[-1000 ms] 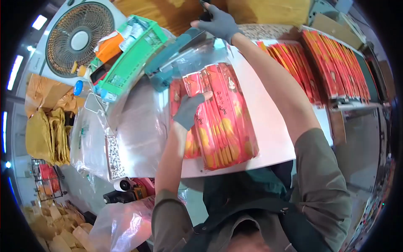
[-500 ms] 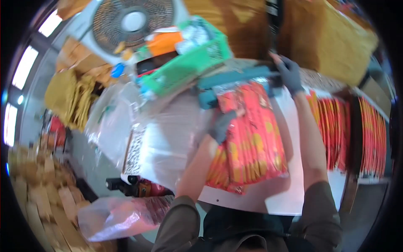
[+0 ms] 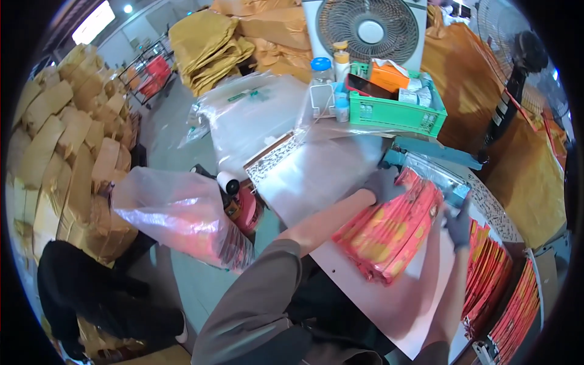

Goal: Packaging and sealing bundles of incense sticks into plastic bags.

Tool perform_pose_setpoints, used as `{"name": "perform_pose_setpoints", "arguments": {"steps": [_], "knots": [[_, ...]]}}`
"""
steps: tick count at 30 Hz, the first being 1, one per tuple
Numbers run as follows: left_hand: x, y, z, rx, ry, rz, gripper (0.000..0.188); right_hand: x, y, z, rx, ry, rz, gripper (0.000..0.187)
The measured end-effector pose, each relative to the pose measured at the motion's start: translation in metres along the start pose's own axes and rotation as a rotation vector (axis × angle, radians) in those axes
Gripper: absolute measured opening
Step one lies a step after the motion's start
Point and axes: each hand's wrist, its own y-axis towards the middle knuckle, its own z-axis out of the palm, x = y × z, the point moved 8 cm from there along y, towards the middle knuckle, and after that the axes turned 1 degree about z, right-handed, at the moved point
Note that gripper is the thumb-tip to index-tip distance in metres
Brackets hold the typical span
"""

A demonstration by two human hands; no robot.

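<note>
A clear plastic bag of red and yellow flat packets [image 3: 392, 231] lies tilted over the white tabletop, slightly smeared by motion. My left hand [image 3: 384, 184], in a grey glove, grips the bag's upper left end with its fingers closed. Beside the bag's right edge is my right hand [image 3: 457, 228], also gloved; its fingers are blurred, so their hold on the bag is unclear. Just beyond both hands stands a blue sealer-like device [image 3: 435, 173] with a long bar, the bag's top end close against it.
Upright rows of red packets [image 3: 486, 267] stand at the right. A green basket [image 3: 395, 115] of small items sits before a fan [image 3: 370, 33]. Clear bags [image 3: 255, 115] lie at the far left. A filled bag [image 3: 182, 213] and another person's dark-clothed leg [image 3: 91, 286] are on the left.
My right hand has come down from the device's bar to the bag's right side. The bag is now tilted, its lower end toward the left. My view has swung round.
</note>
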Motion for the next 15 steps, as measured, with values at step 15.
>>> {"name": "perform_pose_setpoints", "arguments": {"steps": [15], "knots": [[0.078,-0.223,-0.073,-0.208,-1.327,0.239,0.042,0.155,-0.163,0.207,0.558,1.224,0.32,0.072]]}}
